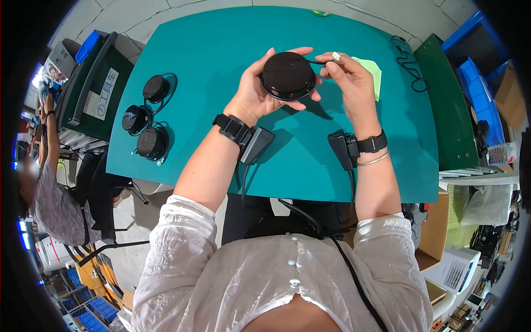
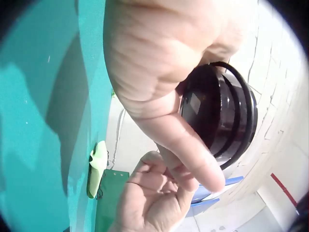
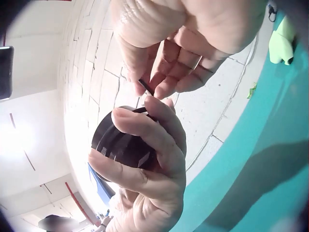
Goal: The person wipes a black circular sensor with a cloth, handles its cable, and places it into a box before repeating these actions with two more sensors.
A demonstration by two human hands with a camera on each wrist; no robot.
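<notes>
A glossy black round device (image 1: 289, 74) with a stepped rim sits in my left hand (image 1: 250, 91), above the table. The right wrist view shows the left fingers (image 3: 140, 130) curled round the device's side. From its edge a short black cable (image 1: 316, 62) runs to my right hand (image 1: 357, 86), ending in a white connector (image 1: 336, 56). My right thumb and fingers pinch the cable close to that connector. In the left wrist view the right hand (image 2: 154, 198) appears beyond the left fingers, and the connector is hidden there.
On the green table (image 1: 221, 39), three similar black devices (image 1: 151, 143) with cables lie at the left. A light green cloth (image 1: 371, 74) lies behind the right hand, and a coiled black cable (image 1: 416, 66) near the right edge. Dark green cabinets (image 1: 99, 83) flank the table. Another person (image 1: 61, 205) is at far left.
</notes>
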